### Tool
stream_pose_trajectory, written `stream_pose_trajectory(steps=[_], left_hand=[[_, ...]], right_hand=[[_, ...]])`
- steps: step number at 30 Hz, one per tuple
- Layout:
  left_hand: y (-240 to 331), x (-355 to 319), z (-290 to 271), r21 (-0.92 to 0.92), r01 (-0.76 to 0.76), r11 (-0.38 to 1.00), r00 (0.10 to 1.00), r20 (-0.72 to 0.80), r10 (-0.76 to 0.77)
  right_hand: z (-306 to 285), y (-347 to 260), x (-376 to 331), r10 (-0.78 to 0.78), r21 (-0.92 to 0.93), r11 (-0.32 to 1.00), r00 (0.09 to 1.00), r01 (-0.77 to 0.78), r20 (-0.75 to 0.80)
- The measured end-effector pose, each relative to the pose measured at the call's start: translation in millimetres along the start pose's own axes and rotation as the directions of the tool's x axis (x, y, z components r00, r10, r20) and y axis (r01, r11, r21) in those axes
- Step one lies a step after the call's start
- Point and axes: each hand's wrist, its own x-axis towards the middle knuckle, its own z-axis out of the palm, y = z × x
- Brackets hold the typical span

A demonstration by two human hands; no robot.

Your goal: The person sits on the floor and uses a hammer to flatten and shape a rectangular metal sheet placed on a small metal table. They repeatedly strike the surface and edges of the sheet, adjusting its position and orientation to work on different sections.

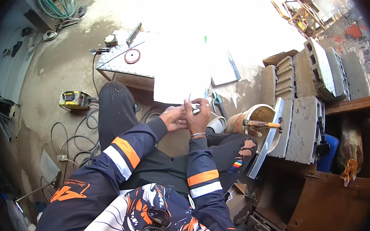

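Note:
My left hand and my right hand meet above my lap, at the near edge of a bright white sheet. The right hand is closed around a small, pale, partly shiny thing, too small and glare-lit to name. Pressed against it from the left, my left hand has its fingers curled together; whatever they hold is hidden. The sheet covers part of a low patterned-metal table. On that table lie a red-rimmed disc, a tape measure and a metal angle piece.
To the right, a hammer and a long metal bar rest across a bucket. A teal-handled clamp is beside my right hand. Concrete blocks stand farther right. A yellow machine and cables are on the left floor.

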Motion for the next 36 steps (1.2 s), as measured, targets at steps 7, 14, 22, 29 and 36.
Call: stream_pose_trajectory(steps=[7,14,22,29,36], left_hand=[[-35,41,0,-0.56,-0.026,0.828,0.921,0.309,0.238],[-52,57,7,-0.68,0.042,0.732,0.9,0.344,0.267],[-73,60,13,-0.54,0.013,0.841,0.957,0.249,0.146],[-63,64,16,-0.46,0.028,0.887,0.95,0.289,0.12],[-51,47,40,-0.395,0.082,0.915,0.883,0.454,0.118]], right_hand=[[0,-13,-9,-0.035,-0.102,0.994,0.999,0.032,-0.024],[0,-17,-4,-0.047,-0.204,0.978,0.998,0.037,-0.044],[-5,-1,15,0.087,-0.197,0.975,0.994,-0.098,-0.066],[-23,-1,-7,0.057,-0.033,0.998,0.996,-0.059,-0.063],[-35,36,-20,0.005,0.055,0.998,0.998,-0.002,-0.055]])
